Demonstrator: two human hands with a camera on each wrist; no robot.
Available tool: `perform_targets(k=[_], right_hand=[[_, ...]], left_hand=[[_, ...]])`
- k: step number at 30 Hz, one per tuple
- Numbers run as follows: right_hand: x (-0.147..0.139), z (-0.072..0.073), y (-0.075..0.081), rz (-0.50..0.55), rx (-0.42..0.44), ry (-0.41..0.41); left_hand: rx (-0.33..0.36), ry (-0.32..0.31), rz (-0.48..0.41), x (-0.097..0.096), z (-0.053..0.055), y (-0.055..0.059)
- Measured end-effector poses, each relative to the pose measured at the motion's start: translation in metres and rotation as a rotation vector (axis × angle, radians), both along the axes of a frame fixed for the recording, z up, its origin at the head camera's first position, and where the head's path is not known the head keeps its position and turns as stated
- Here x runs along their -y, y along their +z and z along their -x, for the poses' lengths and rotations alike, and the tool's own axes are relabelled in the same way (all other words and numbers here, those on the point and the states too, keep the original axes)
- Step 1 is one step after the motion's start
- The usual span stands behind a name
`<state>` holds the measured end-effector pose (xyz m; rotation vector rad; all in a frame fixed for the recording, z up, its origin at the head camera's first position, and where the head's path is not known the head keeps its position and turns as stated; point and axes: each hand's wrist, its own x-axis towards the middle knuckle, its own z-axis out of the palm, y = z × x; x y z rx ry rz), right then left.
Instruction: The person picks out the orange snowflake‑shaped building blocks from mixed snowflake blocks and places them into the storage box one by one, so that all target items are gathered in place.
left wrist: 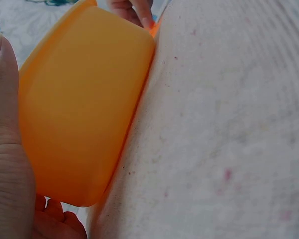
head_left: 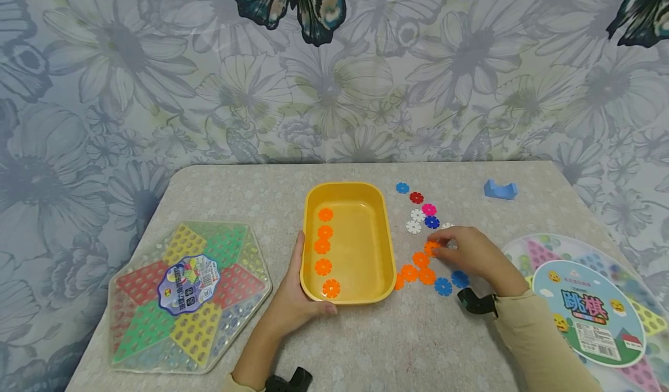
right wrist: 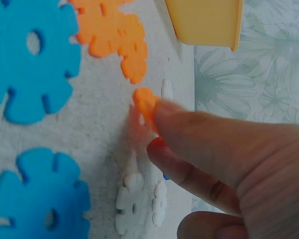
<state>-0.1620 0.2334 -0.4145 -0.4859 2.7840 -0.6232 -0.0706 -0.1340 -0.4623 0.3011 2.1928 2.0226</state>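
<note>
A yellow plastic tray (head_left: 363, 244) lies on the table, with several orange snowflake discs (head_left: 323, 266) in a column along its left side. My left hand (head_left: 292, 305) holds the tray's lower left corner, thumb along the near rim and fingers up the left wall. To the tray's right, my right hand (head_left: 467, 257) pinches an orange snowflake disc (right wrist: 145, 103) between thumb and fingertip, tilted on edge in the right wrist view. Close to this hand lie more orange discs (head_left: 420, 259) and two blue discs (head_left: 443, 286).
Behind the right hand are white, pink, red and blue discs (head_left: 416, 197). A blue plastic piece (head_left: 500, 190) stands at the back right. A star-patterned game board in clear packaging (head_left: 130, 322) lies left; a round packaged one (head_left: 590, 310) lies right, partly under the right sleeve.
</note>
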Motion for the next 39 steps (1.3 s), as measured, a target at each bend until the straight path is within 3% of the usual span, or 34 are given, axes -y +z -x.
perform_targets(k=[8,17,22,31,39], right_hand=[[0.0,0.0,0.002,0.01,0.052,-0.063],[0.001,0.0,0.004,-0.014,0.047,-0.055],[0.002,0.003,0.01,0.001,-0.007,-0.086],[0.024,0.019,0.023,0.125,-0.192,-0.091],[0.06,0.036,0.032,0.216,-0.238,-0.075]], left_hand=[[-0.016,-0.005,-0.011,0.0,-0.001,0.0],[-0.015,-0.008,-0.017,0.001,0.0,0.0],[-0.015,-0.009,-0.01,0.001,0.0,0.0],[-0.016,-0.016,-0.025,0.0,0.0,0.0],[-0.015,-0.012,-0.017,0.0,0.0,0.001]])
